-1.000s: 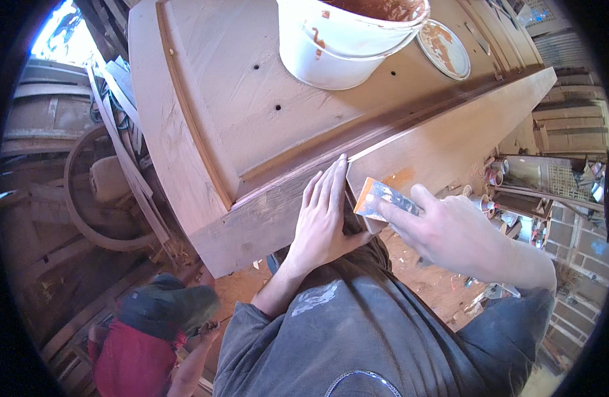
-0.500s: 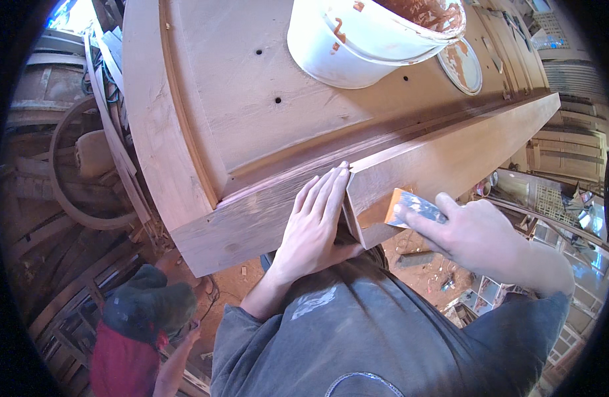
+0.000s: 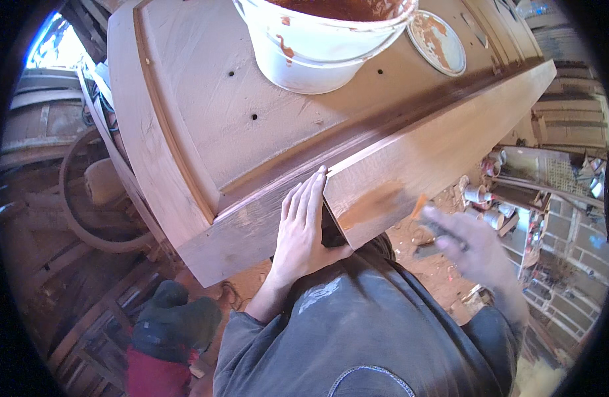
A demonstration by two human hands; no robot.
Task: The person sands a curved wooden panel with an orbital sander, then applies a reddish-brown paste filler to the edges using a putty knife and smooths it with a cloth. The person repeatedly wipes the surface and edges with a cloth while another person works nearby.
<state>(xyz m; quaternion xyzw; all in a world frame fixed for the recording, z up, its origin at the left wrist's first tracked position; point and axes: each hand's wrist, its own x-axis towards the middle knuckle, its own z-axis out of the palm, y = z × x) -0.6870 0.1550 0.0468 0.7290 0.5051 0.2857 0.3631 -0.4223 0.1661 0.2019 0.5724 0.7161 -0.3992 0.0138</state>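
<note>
My left hand holds the near end of a long wooden board, its fingertips at the top edge and its thumb at the lower corner. The board lies along the edge of a large panelled wooden door. An orange-brown smear of filler marks the board's face near that end. My right hand, blurred by motion, grips a putty knife with an orange edge, just right of the smear and apart from it. Most of the knife is hidden or blurred.
A white bucket of reddish-brown paste stands on the door, beside its smeared lid. Behind me at lower left is another person in red and dark clothes. A curved wooden ring leans at left. Several pots sit at right.
My right hand with the putty knife has moved down and away from the board's face, where a wider filler smear now shows. My left hand stays on the board's end. The view has shifted.
</note>
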